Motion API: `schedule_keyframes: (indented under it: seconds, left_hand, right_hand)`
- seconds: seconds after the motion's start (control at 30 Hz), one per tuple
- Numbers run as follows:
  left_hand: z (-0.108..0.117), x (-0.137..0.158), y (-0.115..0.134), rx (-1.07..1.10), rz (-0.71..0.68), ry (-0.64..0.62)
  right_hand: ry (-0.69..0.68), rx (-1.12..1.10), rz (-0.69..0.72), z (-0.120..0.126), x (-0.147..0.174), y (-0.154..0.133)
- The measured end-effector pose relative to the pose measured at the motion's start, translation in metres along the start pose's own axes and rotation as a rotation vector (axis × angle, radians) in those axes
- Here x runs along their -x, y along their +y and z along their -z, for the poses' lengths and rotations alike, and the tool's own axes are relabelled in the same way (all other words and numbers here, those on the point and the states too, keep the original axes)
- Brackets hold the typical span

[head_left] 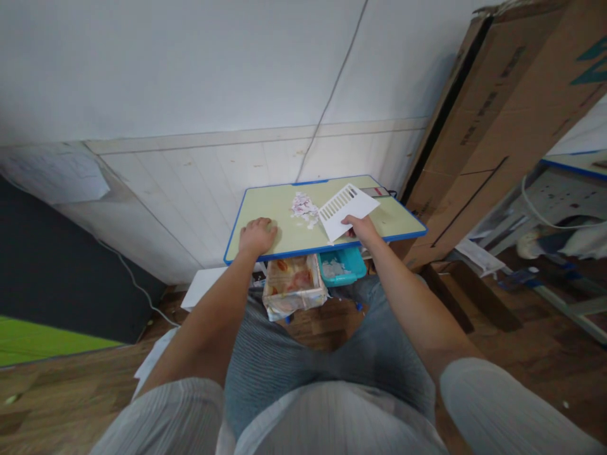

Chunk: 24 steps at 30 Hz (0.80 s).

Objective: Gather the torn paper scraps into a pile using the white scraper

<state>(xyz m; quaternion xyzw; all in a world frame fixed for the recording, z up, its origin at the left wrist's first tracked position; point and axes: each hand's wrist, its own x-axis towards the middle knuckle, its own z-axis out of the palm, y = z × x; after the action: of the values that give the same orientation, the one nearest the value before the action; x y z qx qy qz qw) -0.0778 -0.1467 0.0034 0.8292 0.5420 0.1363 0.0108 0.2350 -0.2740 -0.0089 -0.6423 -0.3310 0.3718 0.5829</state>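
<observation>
My right hand (359,229) grips the lower edge of a white card (351,210), thumb on top. A row of narrow slots runs along the card's far left side, most showing the table's colour and a few dark. The card is held tilted over the small table (265,205), which is pale yellow with a blue rim. My left hand (258,236) lies palm down at the table's left front, fingers on the surface and nothing visible in them. Between the hands, by the card's left edge, is a loose pile of small white and pinkish paper scraps (303,206).
A grey flat object (376,191) lies at the table's back right. Below the front edge are a lined basket (275,298) and a turquoise bin (353,276) with pale scraps. Tall cardboard boxes (493,126) stand right; a white wall (213,69) is behind.
</observation>
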Motion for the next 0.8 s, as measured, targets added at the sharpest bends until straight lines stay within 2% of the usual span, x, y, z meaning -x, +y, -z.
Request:
schedule_keyframes:
  seconds: [0.17,0.8]
  left_hand:
    - [-0.0035,-0.003,-0.0029,-0.005,-0.003,0.002]
    - [-0.0071,-0.0024,-0.0029,0.009,0.003,0.029]
  right_hand:
    - [0.038,0.0,-0.024,0.0021,-0.0039,0.0028]
    - [0.046,-0.01,-0.02,0.0023,-0.0026,0.0025]
